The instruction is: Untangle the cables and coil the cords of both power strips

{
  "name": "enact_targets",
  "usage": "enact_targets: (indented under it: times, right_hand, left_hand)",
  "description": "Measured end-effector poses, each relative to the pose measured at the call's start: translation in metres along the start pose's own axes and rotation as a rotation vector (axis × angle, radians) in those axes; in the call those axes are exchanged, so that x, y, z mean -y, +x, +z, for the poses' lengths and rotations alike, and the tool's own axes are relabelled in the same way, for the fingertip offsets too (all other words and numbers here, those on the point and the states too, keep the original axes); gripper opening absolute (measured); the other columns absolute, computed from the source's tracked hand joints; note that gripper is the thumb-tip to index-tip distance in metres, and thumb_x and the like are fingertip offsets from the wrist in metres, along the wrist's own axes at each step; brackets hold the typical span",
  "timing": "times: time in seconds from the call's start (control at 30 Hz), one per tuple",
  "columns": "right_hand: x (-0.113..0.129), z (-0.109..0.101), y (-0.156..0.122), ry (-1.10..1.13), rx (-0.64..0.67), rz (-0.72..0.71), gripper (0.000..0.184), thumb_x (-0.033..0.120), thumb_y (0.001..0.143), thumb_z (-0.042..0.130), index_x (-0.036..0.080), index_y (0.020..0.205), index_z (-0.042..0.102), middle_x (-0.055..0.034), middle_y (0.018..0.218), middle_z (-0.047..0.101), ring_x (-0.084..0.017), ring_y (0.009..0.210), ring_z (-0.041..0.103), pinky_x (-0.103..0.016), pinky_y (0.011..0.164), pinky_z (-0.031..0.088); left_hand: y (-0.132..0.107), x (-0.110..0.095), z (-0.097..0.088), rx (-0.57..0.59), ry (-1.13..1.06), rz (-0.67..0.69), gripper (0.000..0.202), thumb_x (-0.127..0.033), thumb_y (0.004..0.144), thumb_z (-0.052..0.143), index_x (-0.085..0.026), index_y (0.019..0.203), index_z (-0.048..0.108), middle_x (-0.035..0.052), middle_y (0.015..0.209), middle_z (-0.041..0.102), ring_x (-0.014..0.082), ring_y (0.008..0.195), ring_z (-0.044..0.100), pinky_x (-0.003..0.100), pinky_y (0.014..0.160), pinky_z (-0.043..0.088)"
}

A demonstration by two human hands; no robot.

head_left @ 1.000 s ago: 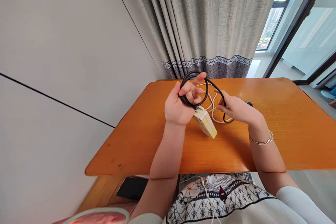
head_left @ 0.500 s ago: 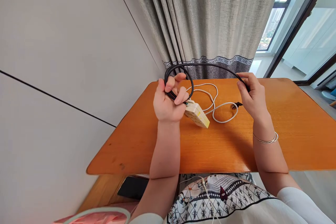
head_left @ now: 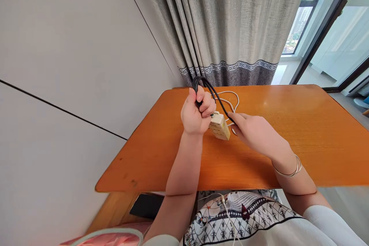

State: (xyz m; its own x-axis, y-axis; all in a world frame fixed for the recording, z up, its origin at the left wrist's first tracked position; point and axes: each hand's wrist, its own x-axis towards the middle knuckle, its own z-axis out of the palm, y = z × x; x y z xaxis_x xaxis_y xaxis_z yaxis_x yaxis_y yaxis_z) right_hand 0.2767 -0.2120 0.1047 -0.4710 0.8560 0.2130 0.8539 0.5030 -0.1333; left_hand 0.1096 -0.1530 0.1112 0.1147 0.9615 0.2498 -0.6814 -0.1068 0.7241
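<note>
cable [head_left: 220, 102] slants down rightward; left hand [head_left: 197, 113] grips, right hand [head_left: 259, 133] pinches

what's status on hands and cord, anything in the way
Left hand closed on looped black cord. Right hand holding its lower run. Power strip beside left hand. White cable near right hand, might snag.

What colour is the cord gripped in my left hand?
The cord in your left hand is black, seen best in the head view.
</note>
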Motion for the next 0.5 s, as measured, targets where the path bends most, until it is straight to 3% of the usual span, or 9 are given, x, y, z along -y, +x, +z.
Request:
enact_targets:
  times: [0.23, 0.33, 0.5]
  right_hand:
    - [0.007, 0.002, -0.014, -0.021, -0.142, -0.122, 0.04, 0.026, 0.106, 0.039, 0.01, 0.137, 0.058, -0.0088, 0.085, 0.072, -0.015, 0.06, 0.059, -0.028, 0.052, 0.032]
    - [0.004, 0.004, -0.017, 0.026, -0.225, -0.216, 0.038, 0.021, 0.105, 0.037, 0.015, 0.133, 0.064, -0.0084, 0.093, 0.072, -0.013, 0.061, 0.057, -0.027, 0.053, 0.033]
    - [0.0, 0.003, -0.018, 0.134, -0.341, -0.26, 0.036, 0.021, 0.105, 0.04, 0.021, 0.13, 0.066, -0.0066, 0.098, 0.074, -0.012, 0.069, 0.062, -0.025, 0.059, 0.04]
  left_hand:
    - [-0.001, 0.02, 0.004, 0.039, 0.105, 0.023, 0.056, -0.053, 0.098, 0.055, -0.02, 0.061, 0.03, -0.0042, 0.05, 0.038, 0.0089, 0.045, 0.042, 0.021, 0.046, 0.037]
    - [-0.002, 0.027, 0.002, 0.099, 0.181, 0.022, 0.055, -0.056, 0.094, 0.061, -0.02, 0.06, 0.036, -0.0014, 0.056, 0.049, 0.0118, 0.053, 0.053, 0.023, 0.051, 0.042]
    - [-0.008, 0.03, 0.002, 0.23, 0.359, -0.002, 0.051, -0.059, 0.088, 0.068, -0.019, 0.062, 0.048, 0.0006, 0.058, 0.056, 0.0107, 0.052, 0.049, 0.024, 0.05, 0.04]
